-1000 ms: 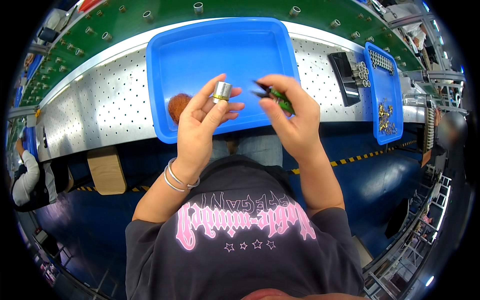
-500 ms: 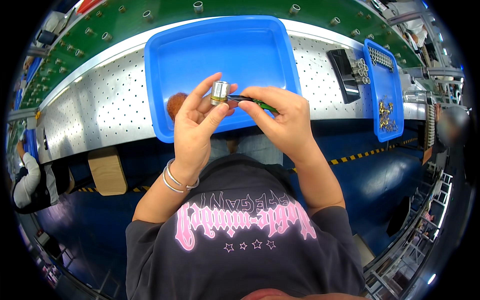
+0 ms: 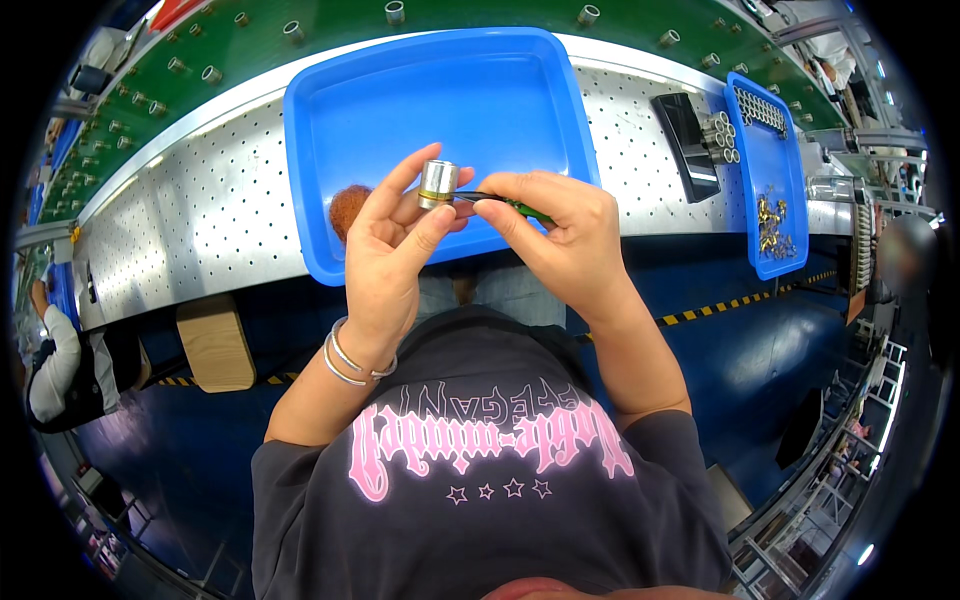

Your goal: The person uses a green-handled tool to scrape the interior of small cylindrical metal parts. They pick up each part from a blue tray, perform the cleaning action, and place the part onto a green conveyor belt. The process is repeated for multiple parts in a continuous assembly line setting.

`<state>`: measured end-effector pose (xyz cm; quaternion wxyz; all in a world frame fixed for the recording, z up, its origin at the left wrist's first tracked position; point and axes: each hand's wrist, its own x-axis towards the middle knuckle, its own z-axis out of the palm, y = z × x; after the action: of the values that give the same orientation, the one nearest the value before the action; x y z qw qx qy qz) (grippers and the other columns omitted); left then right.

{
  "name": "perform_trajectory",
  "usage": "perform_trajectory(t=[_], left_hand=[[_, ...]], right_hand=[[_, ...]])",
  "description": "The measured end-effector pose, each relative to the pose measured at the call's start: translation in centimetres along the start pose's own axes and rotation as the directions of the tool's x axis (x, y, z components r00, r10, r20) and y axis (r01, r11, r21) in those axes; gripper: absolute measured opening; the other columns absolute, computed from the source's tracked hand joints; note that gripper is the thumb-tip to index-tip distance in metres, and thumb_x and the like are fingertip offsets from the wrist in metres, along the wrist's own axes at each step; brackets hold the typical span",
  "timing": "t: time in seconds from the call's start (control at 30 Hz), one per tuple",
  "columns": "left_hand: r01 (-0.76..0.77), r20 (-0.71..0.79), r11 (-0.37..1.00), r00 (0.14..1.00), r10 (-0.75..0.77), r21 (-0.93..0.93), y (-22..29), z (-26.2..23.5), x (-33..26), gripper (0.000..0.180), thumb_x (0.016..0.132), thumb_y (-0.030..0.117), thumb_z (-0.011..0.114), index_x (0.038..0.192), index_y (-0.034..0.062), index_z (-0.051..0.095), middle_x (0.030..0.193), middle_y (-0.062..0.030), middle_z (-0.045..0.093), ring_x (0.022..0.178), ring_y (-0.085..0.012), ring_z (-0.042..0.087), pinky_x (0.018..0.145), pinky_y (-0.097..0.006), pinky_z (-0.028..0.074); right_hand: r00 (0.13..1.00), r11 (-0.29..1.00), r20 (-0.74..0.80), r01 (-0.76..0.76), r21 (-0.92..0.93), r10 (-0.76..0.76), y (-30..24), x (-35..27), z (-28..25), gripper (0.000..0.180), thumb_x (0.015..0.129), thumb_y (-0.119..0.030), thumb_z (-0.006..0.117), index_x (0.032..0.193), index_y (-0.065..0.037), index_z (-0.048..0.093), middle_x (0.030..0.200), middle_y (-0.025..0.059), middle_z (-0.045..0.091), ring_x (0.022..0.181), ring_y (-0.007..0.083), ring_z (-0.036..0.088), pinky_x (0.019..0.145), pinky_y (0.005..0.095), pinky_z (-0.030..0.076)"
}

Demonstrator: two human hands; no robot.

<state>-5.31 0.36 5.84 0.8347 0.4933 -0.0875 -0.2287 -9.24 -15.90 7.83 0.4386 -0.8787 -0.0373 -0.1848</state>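
Between the fingers and thumb of my left hand [image 3: 388, 235] is a short silvery metal cylinder [image 3: 438, 180] with a yellowish band near its lower end. My right hand [image 3: 560, 225] pinches a slim tool with a black and green handle [image 3: 527, 210]. Its thin dark tip meets the cylinder's right side at the band; the exact kind of tool is hard to make out. Both hands are above the near part of a large blue tray [image 3: 440, 50]. A reddish-brown fibrous pad [image 3: 347, 210] lies in that tray, left of my left hand.
The tray rests on a perforated metal bench [image 3: 215, 200]. Rightward are a black flat device [image 3: 687, 150], stacked metal rings [image 3: 720, 138] and a smaller blue tray [image 3: 755, 190] with rings and brass-coloured parts. Behind runs a green belt [image 3: 480, 14] carrying metal cylinders. A wooden stool [image 3: 215, 343] stands left.
The cylinder in my left hand has shifted very slightly left, and the tool tip stays against its band. Both hands keep their grip; the whole view has moved a little.
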Motion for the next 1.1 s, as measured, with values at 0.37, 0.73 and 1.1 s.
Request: perform_trajectory(t=[0.37,0.73,1.1], left_hand=[[0.041,0.018,0.999,0.999,-0.041,-0.026,-0.1,-0.1,0.2,0.044,0.090,0.006,0.052,0.132,-0.0006,0.040,0.114,-0.0171,0.058,0.096,-0.0201,0.062,0.084,-0.030,0.049],[0.048,0.160,0.991,0.985,-0.068,0.125,0.3,-1.8,1.1,0.057,0.087,0.009,0.056,0.138,0.0019,0.030,0.128,-0.0140,0.046,0.091,-0.0174,0.061,0.080,-0.027,0.048],[-0.266,-0.213,0.760,0.859,0.466,0.593,6.6,-16.9,13.9,0.038,0.087,0.013,0.056,0.122,0.0027,0.049,0.113,-0.0105,0.053,0.095,-0.0160,0.057,0.080,-0.027,0.047]], right_hand=[[0.986,0.981,-0.007,-0.164,0.106,0.166,-0.4,0.3,-0.3,0.020,0.075,-0.015,0.070,0.091,-0.004,0.066,0.077,0.0108,0.065,0.061,0.0189,0.061,0.055,0.0260,0.046],[0.917,0.835,0.155,-0.399,0.380,0.367,1.5,1.2,0.3,0.013,0.086,-0.010,0.062,0.090,0.001,0.064,0.074,-0.0013,0.059,0.066,0.0032,0.048,0.056,0.0176,0.037],[0.930,0.765,-0.338,-0.322,-0.558,0.145,12.0,2.6,-4.8,0.016,0.082,-0.017,0.063,0.089,-0.003,0.064,0.086,0.0117,0.066,0.078,0.0290,0.063,0.067,0.0339,0.048]])
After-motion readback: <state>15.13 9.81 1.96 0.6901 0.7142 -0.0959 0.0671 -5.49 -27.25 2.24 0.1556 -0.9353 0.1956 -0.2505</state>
